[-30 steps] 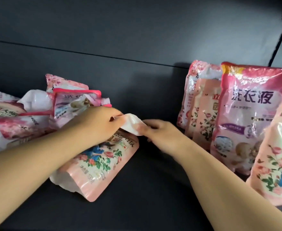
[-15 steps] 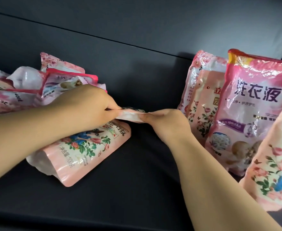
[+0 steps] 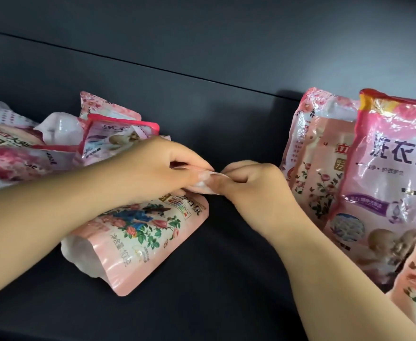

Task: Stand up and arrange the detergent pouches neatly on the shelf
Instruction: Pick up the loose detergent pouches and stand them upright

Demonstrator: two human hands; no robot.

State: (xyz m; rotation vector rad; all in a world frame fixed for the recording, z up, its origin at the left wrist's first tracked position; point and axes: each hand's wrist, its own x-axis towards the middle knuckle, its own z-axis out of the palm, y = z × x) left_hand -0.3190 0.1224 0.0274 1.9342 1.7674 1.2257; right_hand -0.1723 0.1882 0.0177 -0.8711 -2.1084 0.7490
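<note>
The pale pink floral plastic detergent pouch (image 3: 138, 235) lies flat on the dark shelf board (image 3: 226, 279). Its long axis runs from its white base at lower left up to its top edge at upper right, where it is pinched. That top flap is clamped by the left hand (image 3: 157, 166) and the right hand (image 3: 253, 183), fingertips almost touching, so the body hangs down-left of the grip, under the left forearm. On it "100" can be read, sideways. At right, a standing glossy pink pouch (image 3: 394, 183) is marked "洗衣液". More pouches are heaped at left (image 3: 42, 143).
</note>
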